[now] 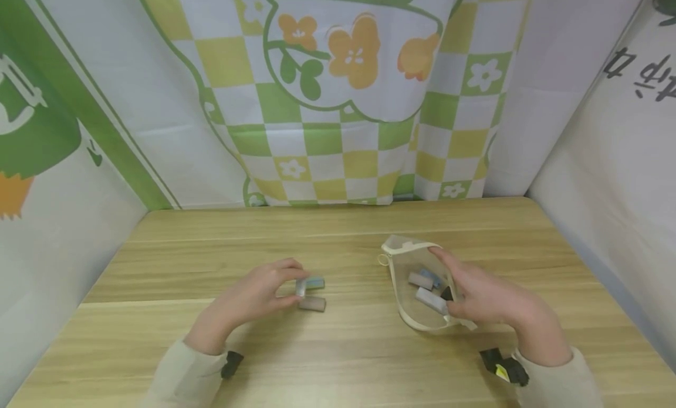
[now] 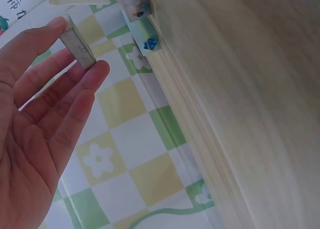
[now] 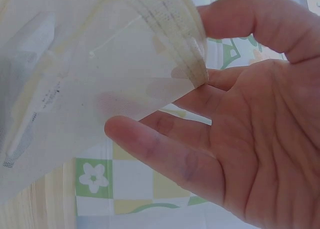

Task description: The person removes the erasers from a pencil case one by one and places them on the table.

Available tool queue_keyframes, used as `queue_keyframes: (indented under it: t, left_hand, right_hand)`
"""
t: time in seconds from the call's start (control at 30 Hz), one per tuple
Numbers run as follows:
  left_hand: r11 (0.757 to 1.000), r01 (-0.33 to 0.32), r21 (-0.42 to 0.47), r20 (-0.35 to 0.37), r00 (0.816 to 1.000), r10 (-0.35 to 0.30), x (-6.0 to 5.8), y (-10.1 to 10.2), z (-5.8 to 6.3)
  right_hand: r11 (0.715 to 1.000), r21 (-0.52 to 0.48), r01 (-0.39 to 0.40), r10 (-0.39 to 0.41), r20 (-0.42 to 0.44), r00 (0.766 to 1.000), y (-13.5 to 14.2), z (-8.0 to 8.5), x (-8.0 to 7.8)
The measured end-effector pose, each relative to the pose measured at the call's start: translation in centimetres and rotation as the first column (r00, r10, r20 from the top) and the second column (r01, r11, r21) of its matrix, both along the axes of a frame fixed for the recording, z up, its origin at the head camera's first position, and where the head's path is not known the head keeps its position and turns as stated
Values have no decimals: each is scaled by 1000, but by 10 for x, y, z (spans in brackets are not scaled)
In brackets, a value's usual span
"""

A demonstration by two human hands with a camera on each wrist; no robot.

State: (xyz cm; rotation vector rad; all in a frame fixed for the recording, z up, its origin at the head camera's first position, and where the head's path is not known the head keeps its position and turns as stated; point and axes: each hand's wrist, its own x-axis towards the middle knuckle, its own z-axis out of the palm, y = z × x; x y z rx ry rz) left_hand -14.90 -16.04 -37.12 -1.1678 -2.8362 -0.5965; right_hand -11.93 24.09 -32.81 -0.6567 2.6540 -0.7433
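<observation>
My left hand [image 1: 264, 287] pinches a small pale grey rectangular block [image 2: 79, 45] between thumb and fingertips, just above the table. Close by lie a green-blue block [image 1: 315, 283] and a grey-brown block [image 1: 314, 304]; the left wrist view shows a blue mark on the end of the green-blue one. On the right, my right hand [image 1: 483, 293] holds the edge of a see-through zip pouch [image 1: 399, 296], its mouth spread wide. Inside the pouch are a whitish block [image 1: 432, 300], a pinkish-grey block [image 1: 421, 280], a blue one [image 1: 432, 276] and something black [image 1: 447, 294].
The wooden table [image 1: 348, 361] reaches back to a checked, flowered cloth [image 1: 317, 138]. White printed cloth walls stand at the left [image 1: 63, 267] and right [image 1: 607, 179]. A ring-shaped zip pull [image 1: 382, 259] hangs at the pouch's left corner.
</observation>
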Motion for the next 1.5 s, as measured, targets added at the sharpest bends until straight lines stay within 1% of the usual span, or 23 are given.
queue_keyframes:
  t: [0.1, 0.3, 0.5, 0.73, 0.87, 1.07, 1.33, 1.5]
  left_hand:
    - [1000, -5, -5, -3, 1000, 5, -1, -2, -1]
    - [999, -26, -19, 21, 999, 27, -2, -6, -2]
    - [999, -29, -21, 41, 999, 29, -5, -12, -7]
    - [998, -49, -32, 61, 997, 50, -10, -20, -13]
    - [998, -44, -40, 66, 997, 47, -12, -22, -14]
    - [997, -48, -55, 87, 995, 53, -14, -24, -15]
    - [997, -33, -64, 112, 993, 40, -18, -25, -18]
    - [997, -30, -73, 115, 993, 38, -19, -24, -19]
  right_hand:
    - [1000, 0, 3, -3, 3, 1000, 0, 0, 0]
    - [1000, -5, 6, -5, 16, 1000, 0, 0, 0]
    - [1000, 9, -1, 1, -13, 1000, 0, 1, 0]
    - [1000, 12, 3, -2, -18, 1000, 1, 1, 0]
    - [1000, 13, -7, 7, -42, 999, 2, -1, -1]
    - [1000, 3, -12, 12, -49, 999, 4, -3, -1]
    - [1000, -8, -8, 8, -44, 999, 6, -3, 0]
    - [1000, 4, 7, -7, -19, 1000, 5, -3, -1]
